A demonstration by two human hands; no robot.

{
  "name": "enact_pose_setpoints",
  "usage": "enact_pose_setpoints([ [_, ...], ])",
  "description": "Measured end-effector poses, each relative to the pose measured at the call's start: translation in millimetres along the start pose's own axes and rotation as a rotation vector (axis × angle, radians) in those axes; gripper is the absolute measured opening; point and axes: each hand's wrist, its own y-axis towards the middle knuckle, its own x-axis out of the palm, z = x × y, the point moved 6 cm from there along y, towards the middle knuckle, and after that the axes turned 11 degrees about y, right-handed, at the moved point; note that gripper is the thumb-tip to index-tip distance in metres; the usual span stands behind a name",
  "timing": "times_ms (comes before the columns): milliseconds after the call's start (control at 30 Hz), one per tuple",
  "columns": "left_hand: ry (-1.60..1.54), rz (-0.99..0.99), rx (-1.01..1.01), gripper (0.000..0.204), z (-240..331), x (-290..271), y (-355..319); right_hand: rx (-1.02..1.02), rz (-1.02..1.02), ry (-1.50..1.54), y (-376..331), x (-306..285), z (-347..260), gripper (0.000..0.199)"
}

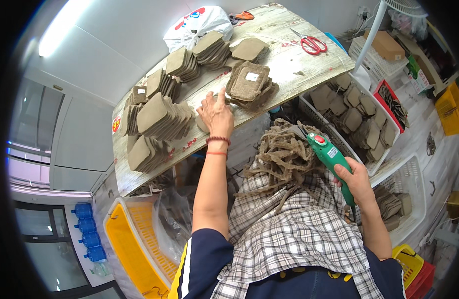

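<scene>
My right hand [357, 180] is wrapped round the body of a green electric cutter [330, 155] with a red button. Its tip points at a heap of brown fuzzy trimmed strips [284, 158] lying on my lap. My left hand [216, 112] reaches onto the table, fingers apart and stretched forward. Beneath its palm a brown pad [202, 123] shows in part, and the hand touches it. Just right of those fingers stands a pile of rough-edged brown pads [250, 82] with a small white label on top. Stacks of smooth-edged pads [162, 115] stand to the left.
Red-handled scissors [313, 45] and a white plastic bag [199, 25] rest on the worn table [284, 25]. Right of me, a white crate [361, 149] holds many pads, with another basket [413, 199] below. A yellow basket [137, 249] stands on the left.
</scene>
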Motion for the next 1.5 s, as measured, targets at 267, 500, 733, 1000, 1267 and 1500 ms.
enact_pose_setpoints([
  [267, -0.798, 0.171, -0.303, 0.004, -39, -4, 37, -0.014, 0.034, 0.029, -7, -10, 2, 0.028],
  [500, -0.962, -1.098, -0.019, 0.022, 54, -47, 4, -0.038, 0.101, 0.0, -10, -27, 4, 0.038],
  [733, -0.225, -0.189, 0.15, 0.067, 67, 14, 38, -0.049, 0.088, 0.004, -9, -20, -1, 0.039],
  [1000, -0.227, -0.319, 0.11, 0.053, 70, 37, 38, -0.066, 0.061, 0.043, -7, -7, -13, 0.031],
  [1267, -1.767, -0.086, -0.523, 0.035, 30, -10, 33, -0.184, 0.066, 0.042, -4, 23, -41, 0.033],
  [1500, -2.365, -0.18, -0.872, 0.043, 111, -49, -11, -0.255, 0.132, -0.027, -4, 35, -46, 0.036],
])
